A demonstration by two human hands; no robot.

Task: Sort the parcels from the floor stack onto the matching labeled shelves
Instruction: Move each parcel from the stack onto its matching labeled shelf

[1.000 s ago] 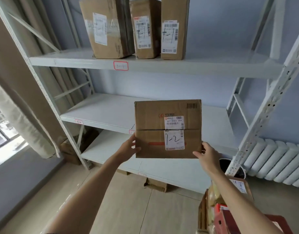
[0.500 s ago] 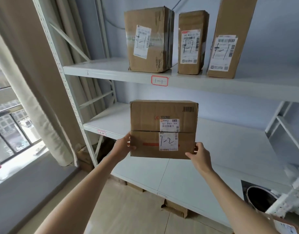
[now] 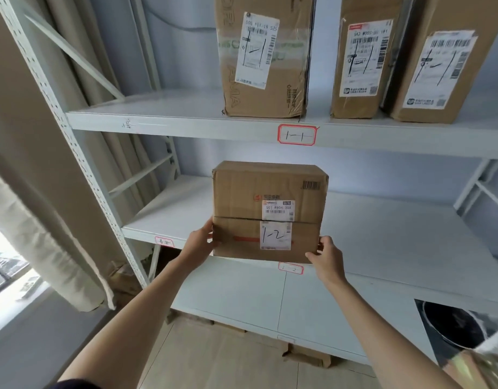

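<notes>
Parcel marked 1-2 (image 3: 266,211), held at the 1-2 shelf tag (image 3: 290,268).
Your left hand (image 3: 198,242) and right hand (image 3: 325,256) clamp its lower sides, long axis spanning between your fingers; the middle shelf (image 3: 382,228) lies just beyond them, contact apparently not yet made.

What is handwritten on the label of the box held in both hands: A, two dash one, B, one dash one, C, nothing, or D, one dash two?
D: the white label on the held box reads 1-2, gripped by the left hand and right hand.
</notes>
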